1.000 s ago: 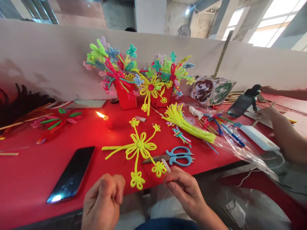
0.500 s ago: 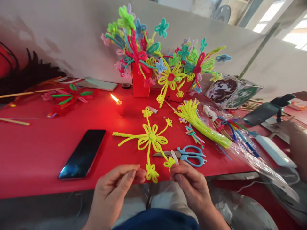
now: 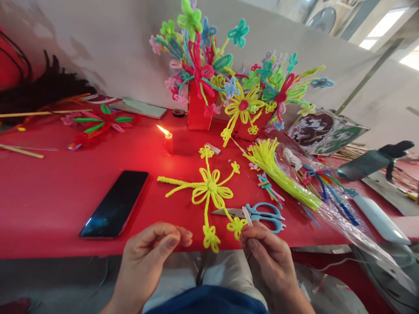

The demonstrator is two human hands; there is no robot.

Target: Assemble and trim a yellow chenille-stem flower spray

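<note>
My right hand [image 3: 266, 250] pinches a short, translucent white glue stick [image 3: 247, 216], its end pointing up past the fingertips. My left hand [image 3: 153, 250] is closed, thumb against curled fingers, over the table's front edge; anything between them is hidden. Between and beyond both hands lies a yellow pipe-cleaner flower [image 3: 212, 187] with looped petals, a two-strand stem to the left and small blossoms on thin stalks. One small blossom [image 3: 236, 226] is close beside my right fingertips. Blue-handled scissors [image 3: 266, 216] lie behind that hand, blades toward the flower.
A lit red candle [image 3: 168, 141] burns left of the flower's top. A black phone [image 3: 114, 205] lies at left. Red boxes [image 3: 198, 111] of pipe-cleaner flowers stand at the back. Yellow pipe cleaners [image 3: 288, 183], a grey bottle [image 3: 363, 165] and a white device [image 3: 381, 218] are at right.
My left hand has shifted a little left, away from the flower. The view has tilted and moved slightly. Another person's arm at the right edge is gone from view.
</note>
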